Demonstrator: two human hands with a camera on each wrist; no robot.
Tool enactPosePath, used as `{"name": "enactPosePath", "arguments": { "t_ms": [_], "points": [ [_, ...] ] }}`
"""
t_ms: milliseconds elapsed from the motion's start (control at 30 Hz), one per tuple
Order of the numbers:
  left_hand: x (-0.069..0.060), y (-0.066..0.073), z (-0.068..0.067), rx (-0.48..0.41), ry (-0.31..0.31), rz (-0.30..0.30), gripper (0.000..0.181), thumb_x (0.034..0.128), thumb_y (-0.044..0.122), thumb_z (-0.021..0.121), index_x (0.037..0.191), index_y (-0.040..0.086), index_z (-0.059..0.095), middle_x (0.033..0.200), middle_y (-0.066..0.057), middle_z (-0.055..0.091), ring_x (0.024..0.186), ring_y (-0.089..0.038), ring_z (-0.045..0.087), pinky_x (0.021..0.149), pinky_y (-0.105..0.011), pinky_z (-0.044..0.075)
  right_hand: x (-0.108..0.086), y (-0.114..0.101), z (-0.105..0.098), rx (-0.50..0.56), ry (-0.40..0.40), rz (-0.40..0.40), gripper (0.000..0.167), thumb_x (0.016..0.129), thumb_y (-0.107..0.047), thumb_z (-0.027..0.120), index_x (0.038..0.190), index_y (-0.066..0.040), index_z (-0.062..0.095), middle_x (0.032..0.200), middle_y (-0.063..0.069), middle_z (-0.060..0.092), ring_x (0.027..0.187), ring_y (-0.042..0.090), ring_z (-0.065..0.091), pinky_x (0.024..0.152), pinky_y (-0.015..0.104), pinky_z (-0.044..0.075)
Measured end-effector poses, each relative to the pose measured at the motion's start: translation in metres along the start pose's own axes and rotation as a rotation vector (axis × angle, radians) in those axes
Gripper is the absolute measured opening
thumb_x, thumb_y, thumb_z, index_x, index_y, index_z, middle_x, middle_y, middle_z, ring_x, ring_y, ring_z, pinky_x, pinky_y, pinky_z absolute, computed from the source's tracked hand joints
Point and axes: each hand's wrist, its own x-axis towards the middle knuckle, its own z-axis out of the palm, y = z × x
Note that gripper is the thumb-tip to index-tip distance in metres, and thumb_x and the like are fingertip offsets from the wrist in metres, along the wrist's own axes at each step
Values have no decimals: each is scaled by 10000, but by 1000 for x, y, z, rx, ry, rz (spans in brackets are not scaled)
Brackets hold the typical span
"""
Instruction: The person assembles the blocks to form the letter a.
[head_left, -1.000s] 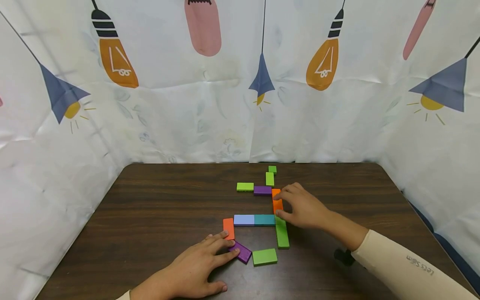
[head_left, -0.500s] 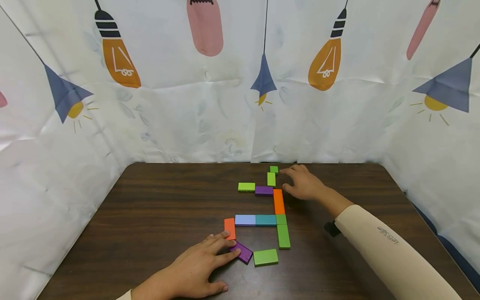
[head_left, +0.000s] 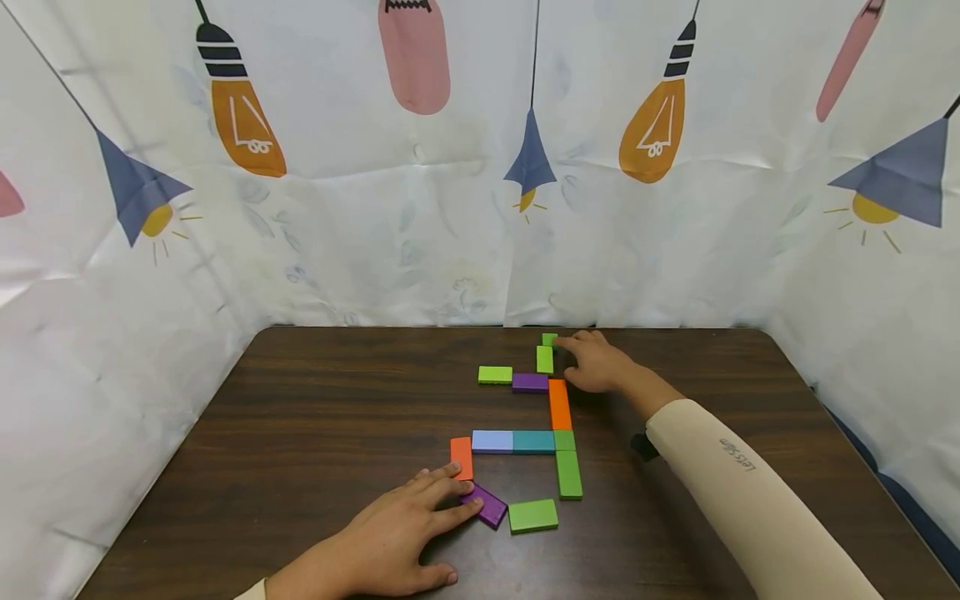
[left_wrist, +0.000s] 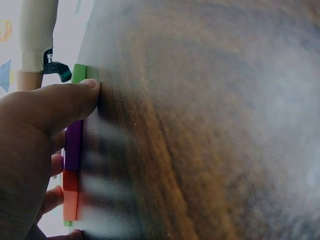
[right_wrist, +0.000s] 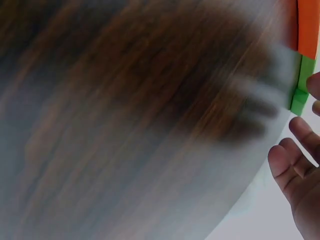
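Observation:
My left hand [head_left: 386,533] rests on the table with fingers spread. Its fingertips touch a purple block [head_left: 491,506] and the near end of a red-orange block [head_left: 461,454]. At the far side my right hand [head_left: 597,363] reaches in from the right, its index fingertip at the small green block [head_left: 549,339]. The thumb lies lower, near the orange block [head_left: 560,406], and nothing is seen between finger and thumb. A light green block [head_left: 544,359] stands just in front of the small one. In the right wrist view the other fingers [right_wrist: 286,160] are loosely bent.
A far purple block [head_left: 530,383] adjoins a lime block [head_left: 496,375]. Light blue [head_left: 492,442] and teal [head_left: 533,442] blocks lie end to end, joining green blocks [head_left: 568,475] on the right. Another green block [head_left: 533,516] lies nearest. A patterned curtain [head_left: 405,250] hangs behind the table.
My right hand has moved away from the orange block, up and back to the small green block at the far end. The left hand has stayed in place.

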Motion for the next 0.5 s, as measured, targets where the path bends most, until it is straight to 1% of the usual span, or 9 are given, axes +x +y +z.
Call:
{"name": "enactPosePath", "arguments": {
  "t_ms": [133,233,367,500],
  "points": [
    [0,0,0,1,1,3,758,927,635,639,1554,242,477,1565,2,429,1490,-304,325,1080,-564,422,5,-1,2,-15,-19,12,665,964,-174,541,1607,-163,369,1545,232,382,1415,441,313,1060,601,401],
    [0,1,0,1,2,4,757,927,633,641,1553,240,478,1568,-2,425,1492,-307,320,1078,-568,422,7,0,3,-28,-14,33,653,966,-181,536,1602,-184,385,1554,213,385,1426,435,304,1036,605,418],
    [0,1,0,2,3,0,758,923,630,650,1553,245,477,1570,5,421,1495,-305,316,1075,-572,424,7,4,4,-38,29,56,595,958,-182,540,1549,-159,475,1537,183,434,1417,434,335,1019,617,427],
    [0,1,0,-2,0,-4,758,921,628,653,1554,251,475,1571,9,420,1496,-304,313,1075,-575,422,7,9,3,-38,71,83,517,957,-203,568,1469,-131,566,1494,152,508,1359,402,420,1044,601,422]
  ]
}}
